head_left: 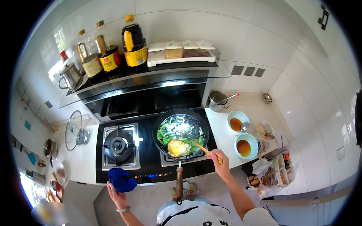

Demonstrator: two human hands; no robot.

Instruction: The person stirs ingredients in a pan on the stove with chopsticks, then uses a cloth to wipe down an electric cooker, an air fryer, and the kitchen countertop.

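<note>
My right hand [218,158] is closed round a pair of wooden chopsticks [201,147], whose tips reach into the frying pan [155,132] near the greens. In the pan, green leafy vegetables [163,135] sit in clear bubbling liquid, and a fried egg [178,148] lies at the near side. The pan's wooden handle [179,182] points toward my body, untouched by either hand. A bunched dark blue cloth [121,180] is in my left hand [117,197], at the stove's front edge; it partly hides my fingers.
The pan stands on the right burner of the black stove [146,150]; the left burner [118,144] is bare. To the right are two bowls of brown liquid [243,148] and a metal pot [217,101]. Sauce bottles [134,45] line the shelf. A glass lid [73,130] stands left.
</note>
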